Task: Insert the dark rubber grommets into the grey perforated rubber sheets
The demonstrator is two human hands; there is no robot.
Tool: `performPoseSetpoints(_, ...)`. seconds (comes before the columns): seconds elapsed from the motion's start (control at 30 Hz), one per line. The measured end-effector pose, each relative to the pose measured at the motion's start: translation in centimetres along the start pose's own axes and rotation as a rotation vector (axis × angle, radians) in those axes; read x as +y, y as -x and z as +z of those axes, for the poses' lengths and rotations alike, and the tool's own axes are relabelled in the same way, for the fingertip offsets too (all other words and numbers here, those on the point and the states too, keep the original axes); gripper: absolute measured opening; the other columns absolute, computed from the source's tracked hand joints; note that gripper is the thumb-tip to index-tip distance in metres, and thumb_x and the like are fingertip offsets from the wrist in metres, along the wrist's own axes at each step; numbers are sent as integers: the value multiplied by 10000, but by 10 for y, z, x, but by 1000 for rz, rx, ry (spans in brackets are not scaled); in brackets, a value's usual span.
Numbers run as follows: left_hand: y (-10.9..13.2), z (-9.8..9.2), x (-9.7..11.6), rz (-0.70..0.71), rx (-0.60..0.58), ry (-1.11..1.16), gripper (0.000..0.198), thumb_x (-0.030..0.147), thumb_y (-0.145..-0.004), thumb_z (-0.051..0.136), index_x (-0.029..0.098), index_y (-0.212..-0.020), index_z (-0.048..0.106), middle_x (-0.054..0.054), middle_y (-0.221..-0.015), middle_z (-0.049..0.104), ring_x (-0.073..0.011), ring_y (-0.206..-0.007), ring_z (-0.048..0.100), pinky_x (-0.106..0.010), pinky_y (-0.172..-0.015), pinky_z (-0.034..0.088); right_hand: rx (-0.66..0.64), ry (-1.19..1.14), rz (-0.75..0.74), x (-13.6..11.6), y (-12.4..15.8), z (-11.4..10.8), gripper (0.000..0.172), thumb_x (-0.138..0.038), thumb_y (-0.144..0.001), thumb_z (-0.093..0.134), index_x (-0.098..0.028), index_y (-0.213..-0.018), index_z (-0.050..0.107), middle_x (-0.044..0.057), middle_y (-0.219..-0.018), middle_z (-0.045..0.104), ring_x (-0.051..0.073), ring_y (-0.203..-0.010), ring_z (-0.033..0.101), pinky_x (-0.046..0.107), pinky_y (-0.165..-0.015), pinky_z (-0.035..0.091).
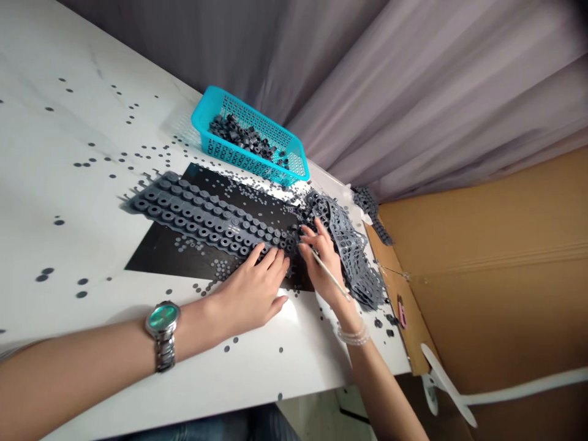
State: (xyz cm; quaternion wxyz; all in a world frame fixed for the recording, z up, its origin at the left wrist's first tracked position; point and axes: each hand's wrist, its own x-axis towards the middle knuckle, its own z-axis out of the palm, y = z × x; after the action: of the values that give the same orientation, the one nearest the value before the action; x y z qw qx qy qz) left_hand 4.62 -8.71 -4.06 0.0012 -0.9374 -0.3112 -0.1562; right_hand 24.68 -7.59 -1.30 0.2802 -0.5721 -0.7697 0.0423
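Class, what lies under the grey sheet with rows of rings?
Around the grey sheet, a black mat shows past both long edges, and white tabletop past its left end. Whatever lies directly beneath is covered and cannot be seen.

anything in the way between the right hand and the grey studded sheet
No clear obstacle: the right hand, holding a thin pale stick, is close to one end of the grey studded sheet. Dark bits there are too jumbled to tell apart. The left hand rests at that end's near edge.
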Motion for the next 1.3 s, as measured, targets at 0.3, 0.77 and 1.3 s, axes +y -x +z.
performPoseSetpoints(0.3, 0, 0, -1, 5, 22, 1, 609, 436, -996, 391, 7, -1407, 525, -204, -1419, 589, -349, -1318, 499, -544, -1154, 284, -70, 11, -142, 3, 0, 15, 151, -267, -990, 511, -226, -1071, 632, 128, -1362, 638, 249, -1407, 486, 479, -1110, 468)
performPoseSetpoints(0.77, -1, -2, 0, 6, -11, 16, 671, 471, -991, 377, -24, -1432, 485, -246, -1444, 548, -375, -1339, 475, -552, -1152, 279, -146, 152, -292, 14, -27, 12, 225, -222, -1034, 356, -224, -1067, 579, 159, -1275, 656, 245, -1494, 347, 511, -1121, 481)
performPoseSetpoints(1.3, 2, 1, 1, 0, 49, -5, 622, 428, -1000, 379, -10, -1423, 504, -244, -1424, 567, -360, -1339, 488, -536, -1149, 295, -50, 0, -32, 4, -12, -15, 189, -332, -1018, 456, -229, -1079, 602, 135, -1341, 639, 253, -1477, 380, 521, -1136, 450)
